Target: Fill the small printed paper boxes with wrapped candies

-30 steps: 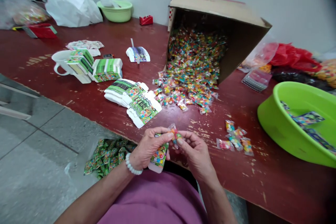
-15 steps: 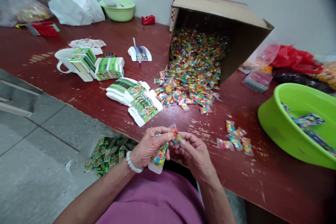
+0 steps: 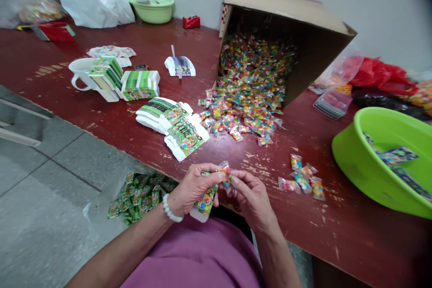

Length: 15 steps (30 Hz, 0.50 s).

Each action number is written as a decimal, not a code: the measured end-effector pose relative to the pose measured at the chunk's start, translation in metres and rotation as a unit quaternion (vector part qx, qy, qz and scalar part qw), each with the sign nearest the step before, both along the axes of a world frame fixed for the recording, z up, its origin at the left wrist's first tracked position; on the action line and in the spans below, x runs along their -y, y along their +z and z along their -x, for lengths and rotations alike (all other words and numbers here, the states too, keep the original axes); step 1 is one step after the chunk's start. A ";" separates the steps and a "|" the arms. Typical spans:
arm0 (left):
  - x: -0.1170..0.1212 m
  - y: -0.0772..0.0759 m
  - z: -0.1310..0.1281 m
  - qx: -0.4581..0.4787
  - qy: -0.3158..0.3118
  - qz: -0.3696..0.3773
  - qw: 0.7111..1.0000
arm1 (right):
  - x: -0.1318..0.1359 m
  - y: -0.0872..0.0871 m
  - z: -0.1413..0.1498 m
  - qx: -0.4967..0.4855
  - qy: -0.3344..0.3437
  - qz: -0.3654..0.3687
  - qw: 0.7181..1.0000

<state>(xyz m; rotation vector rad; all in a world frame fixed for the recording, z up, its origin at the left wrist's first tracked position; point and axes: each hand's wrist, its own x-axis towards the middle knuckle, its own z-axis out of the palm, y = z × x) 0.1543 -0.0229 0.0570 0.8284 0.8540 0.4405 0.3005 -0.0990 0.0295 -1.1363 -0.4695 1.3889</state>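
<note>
My left hand (image 3: pixel 194 189), with a pale bead bracelet on the wrist, grips a green printed candy box (image 3: pixel 204 200) against its palm. Its thumb and forefinger also pinch one side of a clear candy packet (image 3: pixel 225 174) with colourful candies inside. The fingertips of my right hand (image 3: pixel 249 193) are closed on the packet's other side. Both hands are close together in front of my body, at the table's near edge. Just beyond them lie flattened green candy boxes (image 3: pixel 187 138). To their right rests a small group of candy packets (image 3: pixel 301 179).
A tipped cardboard carton (image 3: pixel 324 54) spills many candy packets (image 3: pixel 249 94) onto the red table (image 3: pixel 256 216). At right stands a green basin (image 3: pixel 347 166) with printed pieces inside. A white mug (image 3: pixel 79 69) stands by stacked boxes (image 3: pixel 140 85). Filled green packs (image 3: pixel 138 198) lie below the table edge.
The candy packet has tilted slightly between my fingers. Both hands keep their hold and have hardly moved; the view has shifted a little.
</note>
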 end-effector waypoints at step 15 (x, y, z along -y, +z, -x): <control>0.002 0.008 0.000 -0.004 -0.035 -0.046 0.998 | 0.003 0.002 0.003 0.002 -0.025 0.020 0.999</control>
